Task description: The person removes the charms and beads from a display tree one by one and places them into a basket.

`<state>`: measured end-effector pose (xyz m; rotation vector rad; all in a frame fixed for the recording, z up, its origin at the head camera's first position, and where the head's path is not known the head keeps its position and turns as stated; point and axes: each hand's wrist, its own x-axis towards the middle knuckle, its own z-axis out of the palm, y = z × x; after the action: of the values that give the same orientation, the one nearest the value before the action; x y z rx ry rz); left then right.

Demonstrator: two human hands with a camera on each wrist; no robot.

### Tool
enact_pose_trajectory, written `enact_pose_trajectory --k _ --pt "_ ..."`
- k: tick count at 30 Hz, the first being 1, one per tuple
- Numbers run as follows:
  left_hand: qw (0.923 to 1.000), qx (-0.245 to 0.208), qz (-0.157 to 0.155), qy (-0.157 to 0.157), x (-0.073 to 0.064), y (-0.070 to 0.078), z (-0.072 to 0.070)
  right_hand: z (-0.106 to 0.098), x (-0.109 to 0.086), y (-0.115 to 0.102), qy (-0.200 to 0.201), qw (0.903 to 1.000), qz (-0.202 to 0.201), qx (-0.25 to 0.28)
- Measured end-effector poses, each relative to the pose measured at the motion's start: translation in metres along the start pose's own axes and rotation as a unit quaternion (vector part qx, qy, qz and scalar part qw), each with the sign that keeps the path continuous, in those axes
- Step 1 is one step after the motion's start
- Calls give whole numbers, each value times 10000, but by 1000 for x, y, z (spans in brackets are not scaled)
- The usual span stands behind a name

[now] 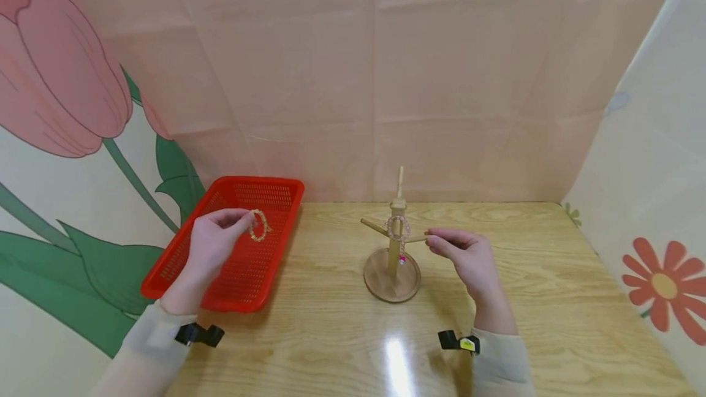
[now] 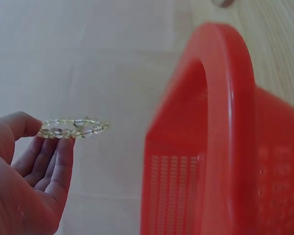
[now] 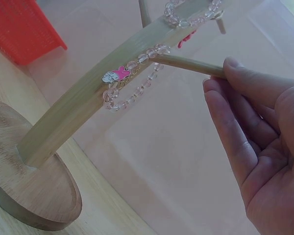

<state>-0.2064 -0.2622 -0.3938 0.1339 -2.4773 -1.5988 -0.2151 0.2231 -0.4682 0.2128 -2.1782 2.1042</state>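
Over the red basket (image 1: 274, 262), my left hand (image 1: 212, 244) pinches a pale yellow beaded bracelet (image 2: 61, 133) between thumb and fingertips. The bracelet loop hangs free of the basket wall. My right hand (image 1: 466, 256) pinches the end of a wooden peg (image 3: 191, 65) on an upright bracelet stand (image 1: 394, 259). On that peg, close to the post, hangs a clear pinkish beaded bracelet (image 3: 119, 106) with a pink and white charm (image 3: 116, 75). Another clear beaded bracelet (image 3: 183, 22) hangs higher up on the stand.
The basket stands on the left of the wood-grain table (image 1: 331, 336), its slatted floor showing. The stand's round base (image 1: 377, 277) sits right of it, near the middle. A pink cloth backdrop (image 1: 331, 78) rises behind the table, with flower-printed panels (image 1: 662, 170) at the sides.
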Motion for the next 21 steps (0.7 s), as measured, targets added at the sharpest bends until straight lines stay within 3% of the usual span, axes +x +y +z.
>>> enact_pose_trajectory --k 12,21 --pt "9979 647 -97 -32 22 -3 -9 1 -1 -1 14 10000 -22 69" --pt "9953 641 -451 -560 44 -6 -13 1 0 -1 3 10000 5 14"
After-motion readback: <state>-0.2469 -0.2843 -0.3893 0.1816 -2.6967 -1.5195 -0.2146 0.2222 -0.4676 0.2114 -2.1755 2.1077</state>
